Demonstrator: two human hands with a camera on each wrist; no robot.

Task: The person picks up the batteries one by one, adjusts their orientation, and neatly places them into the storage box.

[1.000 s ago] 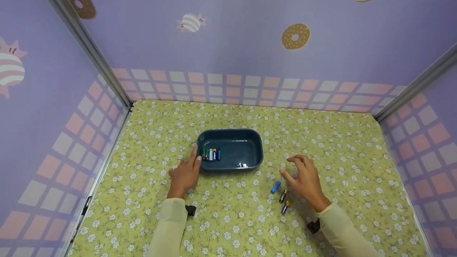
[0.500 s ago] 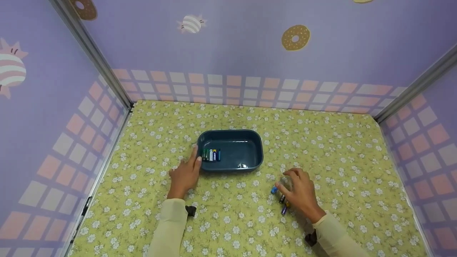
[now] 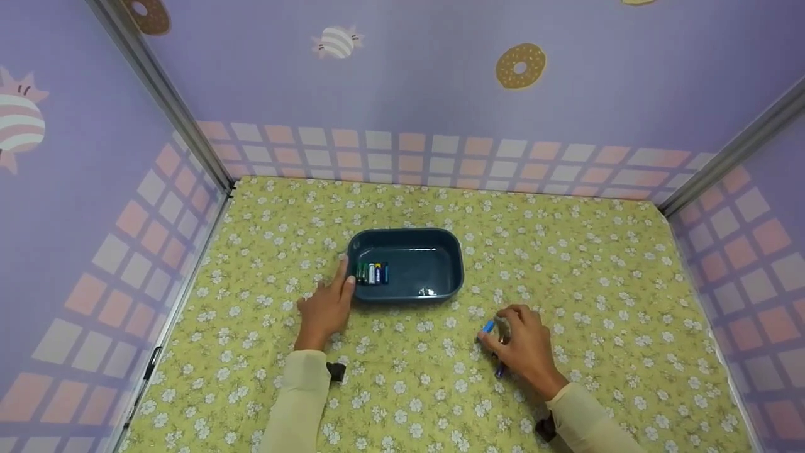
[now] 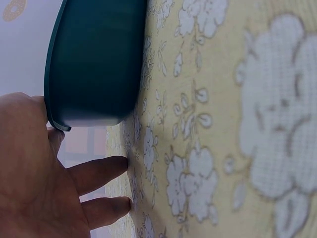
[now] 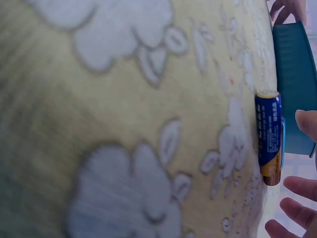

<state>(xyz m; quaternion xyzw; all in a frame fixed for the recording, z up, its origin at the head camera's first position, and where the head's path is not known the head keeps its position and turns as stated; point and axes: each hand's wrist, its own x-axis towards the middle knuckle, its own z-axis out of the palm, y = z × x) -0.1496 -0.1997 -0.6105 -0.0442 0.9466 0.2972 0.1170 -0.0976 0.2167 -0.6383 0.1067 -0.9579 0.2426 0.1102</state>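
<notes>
My left hand (image 3: 326,306) holds the left end of a dark teal plastic box (image 3: 434,264), thumb at the rim and index finger along the outside. Its other fingers stretch toward the tabletop in the left wrist view. Inside the box, several batteries (image 3: 373,274) lie side by side at the left end. Right of the box, my right hand (image 3: 527,346) hovers over loose batteries, thumb and fingers apart around a light blue battery (image 3: 488,326). A dark blue and gold battery (image 5: 269,134) stands out in the right wrist view. The hand mostly covers the other loose batteries.
A yellow floral cloth (image 3: 283,220) covers the table. Purple patterned walls (image 3: 427,82) enclose its back and both sides, with metal posts (image 3: 170,94) at the corners.
My right hand has come down and toward me onto the loose batteries, its thumb now at the light blue one. The left hand and the box stay in place.
</notes>
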